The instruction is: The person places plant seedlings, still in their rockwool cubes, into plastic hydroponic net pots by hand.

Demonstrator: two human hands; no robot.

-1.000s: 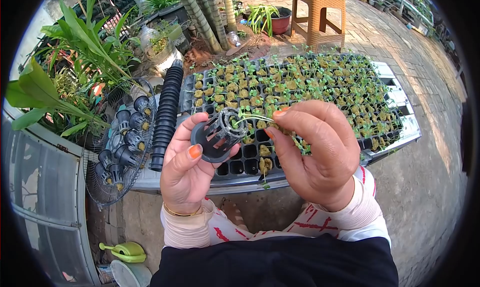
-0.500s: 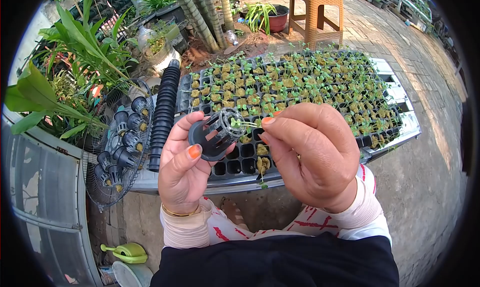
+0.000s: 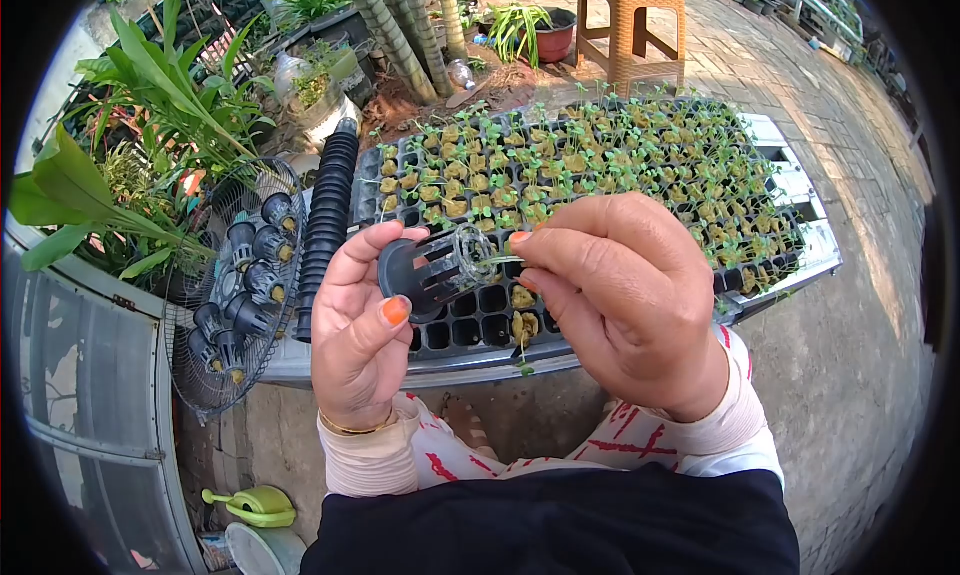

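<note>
My left hand (image 3: 362, 325) holds a black slotted net pot (image 3: 428, 272) on its side, rim toward the palm and slotted base facing right. Between the thumb and finger of my right hand (image 3: 632, 305) is a thin seedling (image 3: 507, 260), pinched by its pale stems. Its leafy end reaches the opening in the net pot's base; how far it goes inside is hard to see. Behind both hands lies a black seedling tray (image 3: 466, 332), its cells holding many small sprouts in brown plugs. Some front cells near the net pot hold no plug.
A long stack of nested black net pots (image 3: 331, 215) lies left of the tray. Beside it, a wire basket (image 3: 203, 411) carries several filled net pots (image 3: 262, 281). A woven stool (image 3: 632, 20) stands behind, and a green watering can (image 3: 258, 506) sits on the floor.
My right hand has moved slightly left and down, bringing the seedling's leaves from just outside the net pot's base into its opening. The left hand has barely shifted.
</note>
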